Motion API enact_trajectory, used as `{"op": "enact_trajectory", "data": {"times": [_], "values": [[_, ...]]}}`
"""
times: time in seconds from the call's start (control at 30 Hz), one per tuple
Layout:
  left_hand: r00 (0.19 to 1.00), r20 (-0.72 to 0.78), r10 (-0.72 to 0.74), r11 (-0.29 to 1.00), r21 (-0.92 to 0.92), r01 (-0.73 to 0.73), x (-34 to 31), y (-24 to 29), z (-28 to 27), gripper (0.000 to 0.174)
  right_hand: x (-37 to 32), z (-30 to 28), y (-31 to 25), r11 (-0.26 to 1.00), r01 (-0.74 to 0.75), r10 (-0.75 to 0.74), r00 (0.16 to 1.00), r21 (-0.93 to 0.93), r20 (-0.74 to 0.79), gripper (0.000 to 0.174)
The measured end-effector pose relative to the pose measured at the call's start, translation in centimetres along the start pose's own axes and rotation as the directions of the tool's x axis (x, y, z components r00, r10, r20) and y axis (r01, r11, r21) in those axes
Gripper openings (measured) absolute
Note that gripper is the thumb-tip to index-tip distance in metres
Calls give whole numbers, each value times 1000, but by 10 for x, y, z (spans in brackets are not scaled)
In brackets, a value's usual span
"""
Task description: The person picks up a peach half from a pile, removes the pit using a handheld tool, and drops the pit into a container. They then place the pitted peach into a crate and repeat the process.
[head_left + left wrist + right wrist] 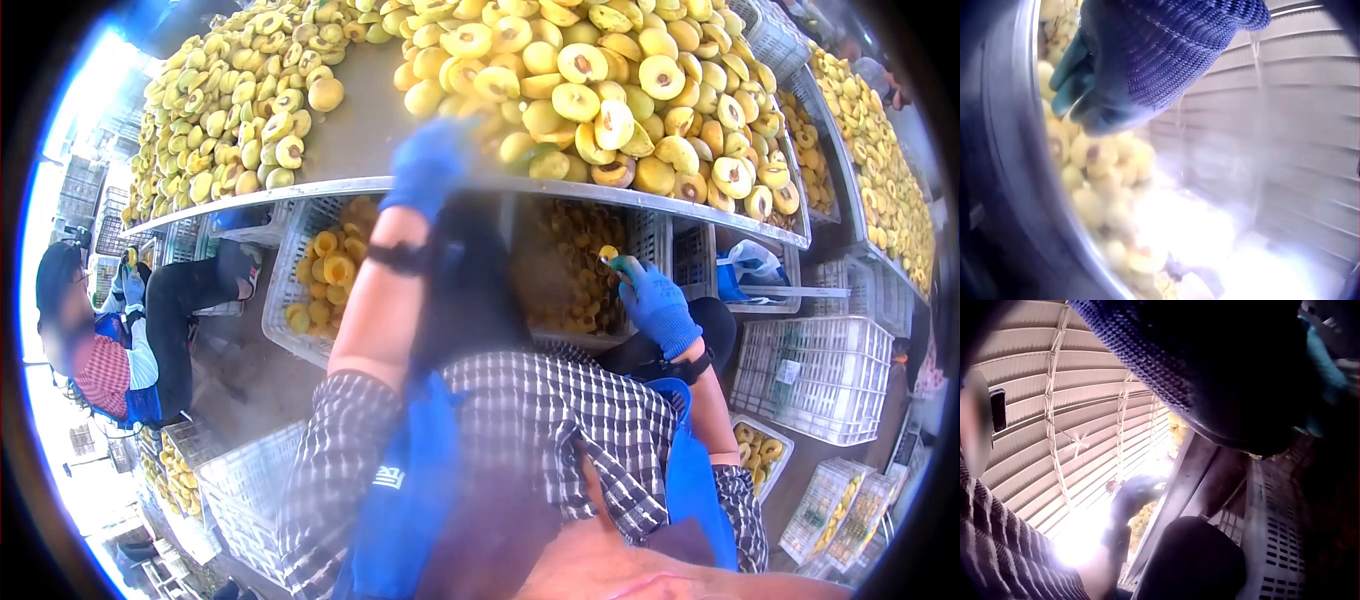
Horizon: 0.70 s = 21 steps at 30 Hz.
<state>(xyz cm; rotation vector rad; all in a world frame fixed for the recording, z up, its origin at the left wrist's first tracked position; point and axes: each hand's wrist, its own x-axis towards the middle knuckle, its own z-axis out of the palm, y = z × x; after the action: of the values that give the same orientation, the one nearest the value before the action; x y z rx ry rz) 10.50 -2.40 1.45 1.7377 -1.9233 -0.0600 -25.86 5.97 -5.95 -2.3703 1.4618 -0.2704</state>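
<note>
Halved yellow stone fruit [580,100] is heaped on a metal-edged table [350,185]. My left hand [428,165], in a blue glove and blurred, is over the table's front edge beside the heap. In the left wrist view its bent fingers [1072,94] lie close over the fruit halves, with nothing plainly held. Below the edge, my right hand [655,305], also gloved in blue, pinches a small yellow fruit piece [608,254] at its fingertips. That hand is over a crate of fruit halves [575,265]. In the right wrist view the right hand [1222,381] is mostly dark shadow.
Another crate [285,325] of larger fruit halves stands under the table, left of my legs. White plastic crates [815,380] are at the right. A second person [110,360] sits at the left. A further fruit-covered table [870,150] stands far right.
</note>
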Motion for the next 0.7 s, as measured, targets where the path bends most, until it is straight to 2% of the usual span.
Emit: {"op": "enact_trajectory", "data": {"times": [0.03,0.07,0.17,0.2,0.27,0.3,0.37,0.4,0.47,0.5,0.53,0.57,0.6,0.7], "values": [[994,-15,109,994,-13,-110,9,-23,45,36,1,3,5,999,-1,2,1000,-34,30,41],[976,202,85,996,-38,-79,25,-11,56,40,2,4,7,998,-3,7,998,-68,62,42],[938,346,16,1000,16,-23,41,9,74,40,1,-13,0,997,-12,15,999,-73,36,43],[924,383,7,998,48,-28,49,1,88,40,5,-13,3,1000,2,-1,1000,28,-12,44],[933,361,-10,998,63,-14,47,14,74,29,8,-11,12,972,47,-24,995,230,-98,46],[937,348,-20,997,73,-6,45,23,64,24,6,-13,12,989,-35,44,998,143,-55,46],[944,331,0,1000,-29,10,40,26,44,33,7,-26,5,982,-184,184,983,-42,5,46],[947,322,9,997,-76,16,38,26,36,39,10,-31,6,991,-113,117,992,75,-46,46],[977,208,-33,889,-442,124,26,21,28,44,10,-36,1,949,37,12,988,312,-152,46],[983,169,-72,780,-604,161,16,20,24,47,10,-42,-9,930,57,10,984,362,-179,44],[962,254,-99,421,-866,272,8,27,19,42,11,-51,-24,898,51,25,986,437,-165,43],[938,335,-90,-30,-942,334,3,42,13,37,14,-60,-39,864,48,35,987,501,-155,42],[913,405,-46,-477,-812,336,-1,56,10,32,18,-66,-52,843,57,42,984,535,-170,42],[880,458,130,-635,-642,428,-15,84,11,32,29,-70,-75,840,112,45,961,532,-273,40]]}}
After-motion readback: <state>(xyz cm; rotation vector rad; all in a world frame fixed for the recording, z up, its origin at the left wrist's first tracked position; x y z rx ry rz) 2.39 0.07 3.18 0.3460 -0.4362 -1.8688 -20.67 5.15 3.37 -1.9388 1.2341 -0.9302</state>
